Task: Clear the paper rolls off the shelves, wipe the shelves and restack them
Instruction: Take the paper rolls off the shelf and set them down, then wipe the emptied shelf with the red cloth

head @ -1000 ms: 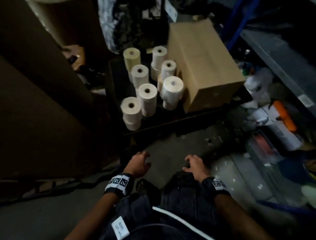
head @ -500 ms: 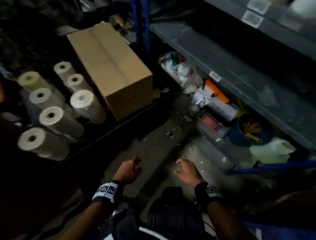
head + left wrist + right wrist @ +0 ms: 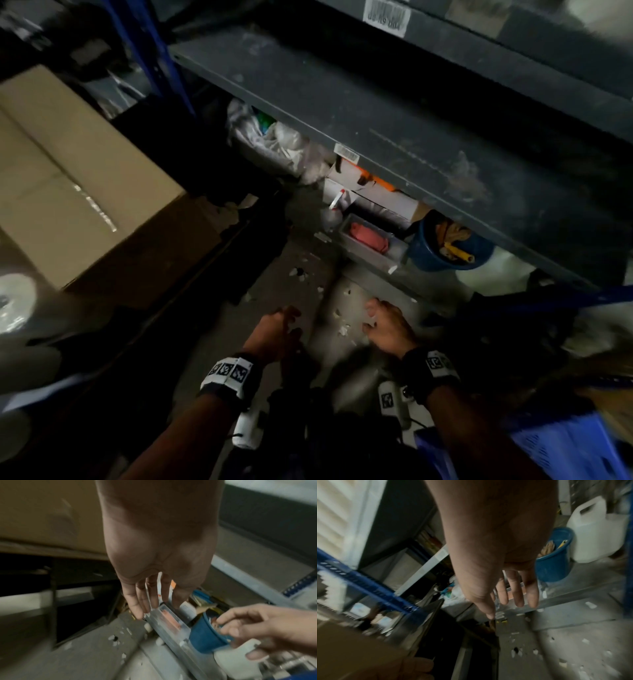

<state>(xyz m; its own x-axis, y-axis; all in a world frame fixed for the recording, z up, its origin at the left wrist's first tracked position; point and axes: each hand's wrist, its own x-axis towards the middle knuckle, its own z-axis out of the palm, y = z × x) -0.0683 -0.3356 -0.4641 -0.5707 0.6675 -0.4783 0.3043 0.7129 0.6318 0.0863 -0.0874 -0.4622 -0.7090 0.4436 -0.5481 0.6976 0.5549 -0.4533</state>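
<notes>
— Grey steel shelf (image 3: 394, 113), dusty, bare on top; it ran above and ahead of both my hands. Where were the paper rolls?

— One blurred white roll (image 3: 15, 301) at the far left edge of the head view, beside the cardboard box (image 3: 68, 178). Well apart from my left hand (image 3: 274, 334), farther still from my right hand (image 3: 388, 329).

— State of the hands?

— Both held nothing. Left fingers (image 3: 137, 601) hung straight and loose, pointing down at the floor. Right fingers (image 3: 516, 592) were likewise relaxed, slightly spread. Neither touched the shelf or a roll.

— What lay nearest?

— Concrete floor (image 3: 212, 325) with white scraps under my hands. Just beyond the fingertips, under the shelf: a clear tray (image 3: 371, 240) with something red in it, a blue bucket (image 3: 442, 253), a white jug (image 3: 594, 534) beside that.
</notes>
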